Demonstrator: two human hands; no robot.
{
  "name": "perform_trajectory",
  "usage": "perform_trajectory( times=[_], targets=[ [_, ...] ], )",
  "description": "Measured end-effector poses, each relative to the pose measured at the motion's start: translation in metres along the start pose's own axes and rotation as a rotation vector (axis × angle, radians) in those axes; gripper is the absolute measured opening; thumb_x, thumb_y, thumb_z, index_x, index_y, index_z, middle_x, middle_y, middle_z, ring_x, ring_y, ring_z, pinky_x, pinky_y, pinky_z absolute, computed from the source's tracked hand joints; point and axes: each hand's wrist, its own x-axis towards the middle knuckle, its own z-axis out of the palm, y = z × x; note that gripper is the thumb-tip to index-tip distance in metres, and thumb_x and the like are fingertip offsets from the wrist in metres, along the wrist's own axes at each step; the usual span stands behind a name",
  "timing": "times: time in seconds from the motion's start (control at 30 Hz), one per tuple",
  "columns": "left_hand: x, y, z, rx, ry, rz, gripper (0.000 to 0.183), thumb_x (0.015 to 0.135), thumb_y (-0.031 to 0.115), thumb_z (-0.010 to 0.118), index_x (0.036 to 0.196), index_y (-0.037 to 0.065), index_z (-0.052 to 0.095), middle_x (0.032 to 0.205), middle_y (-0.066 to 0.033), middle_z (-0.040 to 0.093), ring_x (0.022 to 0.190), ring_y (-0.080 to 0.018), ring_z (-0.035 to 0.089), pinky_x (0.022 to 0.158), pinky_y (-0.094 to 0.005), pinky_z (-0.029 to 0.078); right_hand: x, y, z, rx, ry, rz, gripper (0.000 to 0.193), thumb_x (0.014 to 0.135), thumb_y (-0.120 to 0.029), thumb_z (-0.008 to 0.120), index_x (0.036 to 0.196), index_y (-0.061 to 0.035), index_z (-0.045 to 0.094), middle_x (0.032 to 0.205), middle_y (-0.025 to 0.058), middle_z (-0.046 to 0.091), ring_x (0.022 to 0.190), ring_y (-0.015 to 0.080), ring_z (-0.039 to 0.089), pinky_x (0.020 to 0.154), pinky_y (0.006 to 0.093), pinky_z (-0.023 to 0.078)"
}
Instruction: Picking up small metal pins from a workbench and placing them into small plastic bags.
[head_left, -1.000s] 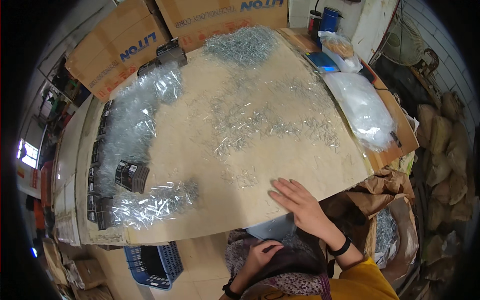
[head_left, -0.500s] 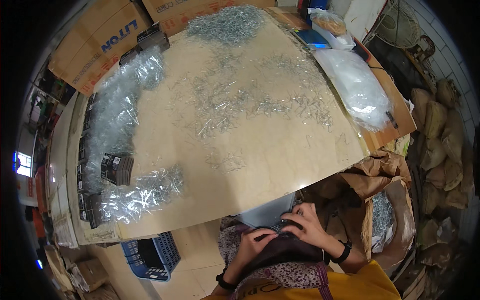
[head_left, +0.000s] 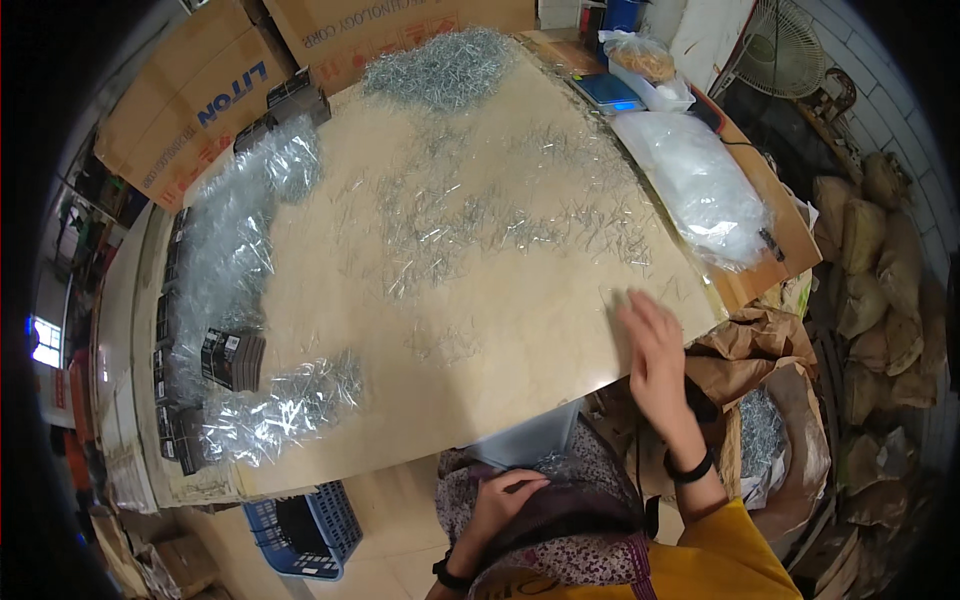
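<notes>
The scattered small clear packets (head_left: pixel 470 225) of metal bits lie spread thinly over the middle of the tan tabletop (head_left: pixel 520 350), thinning out toward its near right edge; there the right hand (head_left: pixel 655 350) reaches out flat over the board, its fingers (head_left: pixel 640 310) loosely together and a little blurred, hovering at or touching the last few packets by the corner, though whether it pinches one cannot be told; a dark band sits on its wrist above a yellow sleeve. The left hand (head_left: pixel 500 500) stays low, below the table's near edge, resting curled on patterned cloth (head_left: pixel 560 520) over the lap, fingers bent inward; what they hold, if anything, cannot be made out. Just above that hand a pale tray (head_left: pixel 530 445) pokes out from under the tabletop. Further out, a heap of loose metal pieces (head_left: pixel 445 65) sits at the far edge; a long drift of filled clear bags (head_left: pixel 235 240) runs down the left side, ending in a smaller pile (head_left: pixel 285 405) near a stack of dark cartons (head_left: pixel 232 358); a large white plastic bag (head_left: pixel 695 185) lies on the right, with a small scale (head_left: pixel 605 92) behind it. Brown paper sacks (head_left: pixel 760 370) stand beside the right arm; a blue crate (head_left: pixel 300 525) sits on the floor to the left.
</notes>
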Motion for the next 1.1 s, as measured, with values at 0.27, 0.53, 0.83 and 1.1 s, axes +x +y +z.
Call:
perform_trajectory(
  times=[0.27,0.53,0.83,1.1],
  targets=[
    [0.001,0.0,-0.001,0.01,0.04,0.003,0.01,0.082,0.005,0.069,0.09,-0.002,0.069,0.089,-0.0097,0.071,0.082,-0.0143,0.067,0.078,-0.0252,0.051,-0.003,-0.007,0.007,0.23,-0.234,-0.168,0.057,0.064,0.016,0.05,0.118,0.0012,0.059,0.127,0.0174,0.056,0.123,0.0344,0.05,0.106,0.0415,0.04],
    [-0.001,0.003,0.002,0.016,0.034,0.001,0.009,0.084,0.003,0.068,0.091,-0.002,0.07,0.091,-0.0086,0.071,0.083,-0.0128,0.065,0.078,-0.0244,0.05,0.016,-0.02,0.018,0.207,-0.057,0.07,0.062,0.063,0.018,0.049,0.122,0.0005,0.055,0.132,0.0167,0.052,0.127,0.0381,0.044,0.107,0.0427,0.037],
    [-0.003,0.014,0.001,0.05,0.016,-0.007,0.009,0.083,0.004,0.068,0.09,-0.002,0.07,0.089,-0.0098,0.071,0.082,-0.0135,0.065,0.077,-0.0253,0.051,-0.031,-0.061,0.027,0.547,-0.414,-0.398,0.052,0.07,0.01,0.05,0.121,-0.0008,0.058,0.129,0.0138,0.055,0.124,0.0303,0.05,0.108,0.0415,0.039],
    [-0.002,0.004,0.003,0.017,0.027,0.007,0.009,0.083,0.003,0.068,0.091,-0.002,0.069,0.09,-0.0095,0.07,0.083,-0.0132,0.065,0.077,-0.0254,0.05,-0.114,-0.031,0.032,0.455,-0.232,-0.045,0.034,0.074,-0.025,0.072,0.105,-0.0116,0.065,0.105,0.0127,0.054,0.097,0.0305,0.052,0.088,0.0431,0.037]
  ],
)
